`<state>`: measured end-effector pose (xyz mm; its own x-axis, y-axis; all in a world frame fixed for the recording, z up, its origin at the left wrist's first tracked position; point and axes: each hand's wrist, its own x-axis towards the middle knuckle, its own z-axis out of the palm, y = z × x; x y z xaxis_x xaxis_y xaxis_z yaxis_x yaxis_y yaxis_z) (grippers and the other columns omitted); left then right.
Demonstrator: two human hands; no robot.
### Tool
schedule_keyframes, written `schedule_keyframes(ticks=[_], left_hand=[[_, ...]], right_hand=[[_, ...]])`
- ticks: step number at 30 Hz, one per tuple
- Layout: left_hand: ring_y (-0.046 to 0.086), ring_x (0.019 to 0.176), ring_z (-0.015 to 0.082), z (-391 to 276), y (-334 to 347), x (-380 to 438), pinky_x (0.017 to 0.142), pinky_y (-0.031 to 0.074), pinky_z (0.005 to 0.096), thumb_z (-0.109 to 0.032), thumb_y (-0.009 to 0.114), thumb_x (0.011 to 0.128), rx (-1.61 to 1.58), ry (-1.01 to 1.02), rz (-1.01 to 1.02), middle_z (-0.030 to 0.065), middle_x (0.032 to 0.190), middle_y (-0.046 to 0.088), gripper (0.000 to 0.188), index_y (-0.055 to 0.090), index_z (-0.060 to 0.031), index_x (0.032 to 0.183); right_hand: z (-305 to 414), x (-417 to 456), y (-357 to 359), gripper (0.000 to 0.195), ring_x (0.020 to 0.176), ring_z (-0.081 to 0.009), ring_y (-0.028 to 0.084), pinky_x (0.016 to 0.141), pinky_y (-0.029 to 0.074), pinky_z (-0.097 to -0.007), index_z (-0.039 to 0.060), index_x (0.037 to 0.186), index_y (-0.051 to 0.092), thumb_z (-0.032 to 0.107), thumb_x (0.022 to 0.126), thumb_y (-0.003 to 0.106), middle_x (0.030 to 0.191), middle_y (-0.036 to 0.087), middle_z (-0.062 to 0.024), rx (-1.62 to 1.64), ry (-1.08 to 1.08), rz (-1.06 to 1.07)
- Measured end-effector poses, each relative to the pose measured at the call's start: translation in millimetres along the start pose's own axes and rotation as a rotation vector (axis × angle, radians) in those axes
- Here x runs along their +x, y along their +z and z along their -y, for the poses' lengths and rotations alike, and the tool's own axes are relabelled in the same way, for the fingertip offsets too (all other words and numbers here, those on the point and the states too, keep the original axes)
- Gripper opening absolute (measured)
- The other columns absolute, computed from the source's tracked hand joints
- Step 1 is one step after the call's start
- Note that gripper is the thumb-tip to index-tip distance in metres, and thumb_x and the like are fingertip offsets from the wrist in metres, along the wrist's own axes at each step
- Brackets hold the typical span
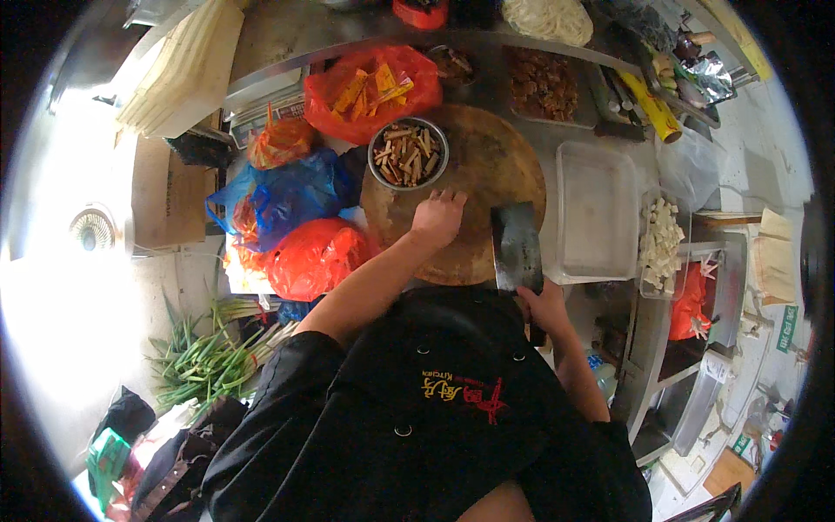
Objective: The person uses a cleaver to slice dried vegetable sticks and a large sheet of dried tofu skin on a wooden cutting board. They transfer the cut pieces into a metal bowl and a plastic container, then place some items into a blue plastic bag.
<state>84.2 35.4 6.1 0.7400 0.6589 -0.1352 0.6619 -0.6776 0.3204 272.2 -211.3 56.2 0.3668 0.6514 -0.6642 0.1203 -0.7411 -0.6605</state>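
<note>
A round wooden chopping block (483,169) lies before me. My right hand (545,305) is closed around the handle of a wide-bladed cleaver (516,245), whose dark blade lies over the block's right edge. Bent fingers of my left hand (441,215) rest at the middle of the block, below a round metal bowl (445,161); whether they touch anything small there cannot be told. Short brown stick-like pieces (406,156) fill the bowl, which stands on the block's upper left part.
Left of the block are a red plastic bag (313,258), a blue bag (293,189) and an open red bag with yellow packets (417,72). At right stand a clear plastic container (597,215) and a tub of pale cut pieces (660,245). Green onions (202,365) lie lower left.
</note>
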Motion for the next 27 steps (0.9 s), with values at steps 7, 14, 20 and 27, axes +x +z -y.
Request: schedule_keyframes(ticks=[7,14,20,27], left_hand=[[0.066,0.103,0.0357,2.8,-26.0,-22.0,0.082,0.059,0.0468,-0.019,0.065,0.085,0.034,0.042,-0.087,0.0133,0.113,0.065,0.019,0.068,-0.0094,0.101],[0.069,0.097,0.0353,63.9,-103.6,-10.4,0.079,0.059,0.0467,-0.027,0.068,0.090,-0.094,-0.191,-0.611,0.0142,0.109,0.069,0.024,0.070,-0.0099,0.106],[0.071,0.093,0.0377,103.2,-85.3,-48.6,0.080,0.058,0.0485,-0.030,0.067,0.091,-0.101,-0.416,-0.207,0.0167,0.107,0.071,0.025,0.072,-0.0115,0.108],[0.071,0.094,0.0394,90.0,-32.6,-42.4,0.082,0.057,0.0504,-0.032,0.065,0.091,-0.088,-0.388,-0.128,0.0180,0.108,0.072,0.026,0.072,-0.0118,0.106]], right_hand=[[-11.1,5.1,-0.3,0.042,0.067,-0.0280,0.068,0.062,0.055,-0.0415,-0.0030,0.119,0.058,0.021,0.088,0.075,0.086,0.068,-0.0182,-0.226,-0.432,-0.189],[-29.8,17.5,-2.9,0.058,0.101,-0.0445,0.068,0.095,0.051,-0.0477,-0.0023,0.134,0.054,0.023,0.086,0.076,0.106,0.072,-0.0233,-0.113,-0.200,-0.043],[-18.8,11.8,-3.8,0.060,0.114,-0.0445,0.064,0.097,0.050,-0.0470,-0.0026,0.135,0.054,0.023,0.086,0.076,0.125,0.066,-0.0268,-0.063,-0.169,-0.046],[-29.7,15.4,1.8,0.060,0.113,-0.0415,0.064,0.095,0.051,-0.0469,-0.0050,0.130,0.056,0.029,0.086,0.078,0.125,0.065,-0.0259,-0.028,-0.125,-0.047]])
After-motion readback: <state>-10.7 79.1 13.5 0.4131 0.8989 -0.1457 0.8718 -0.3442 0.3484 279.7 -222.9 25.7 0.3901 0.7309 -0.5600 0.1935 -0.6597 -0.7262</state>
